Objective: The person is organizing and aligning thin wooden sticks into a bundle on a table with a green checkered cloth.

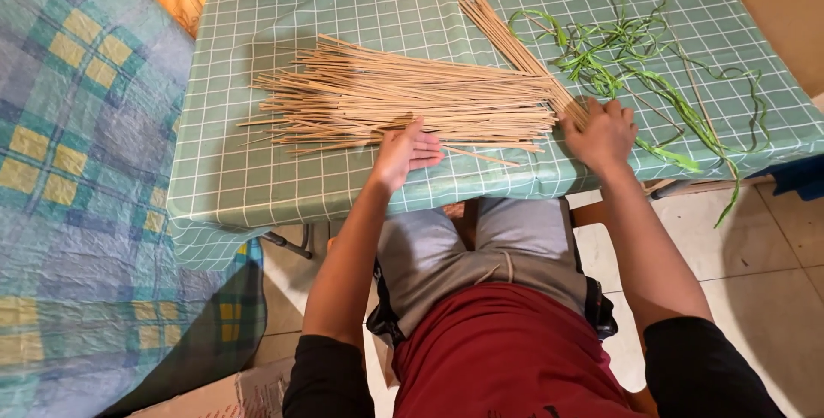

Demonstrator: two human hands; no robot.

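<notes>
Resting our left hand (pixel 403 154) flat, fingers spread, on the sticks (pixel 403 96) fanned across the tabletop (pixel 257 186), our right hand (pixel 602 133) pinches their gathered ends; they look light, stiff and brittle, best gripped there

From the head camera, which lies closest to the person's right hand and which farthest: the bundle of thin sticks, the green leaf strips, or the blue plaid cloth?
From the right hand:
1. Bundle of thin sticks: the hand rests on its gathered end.
2. Green leaf strips: just beyond the hand, on the table's right part.
3. Blue plaid cloth: far off at the left, past the table's other edge.
</notes>
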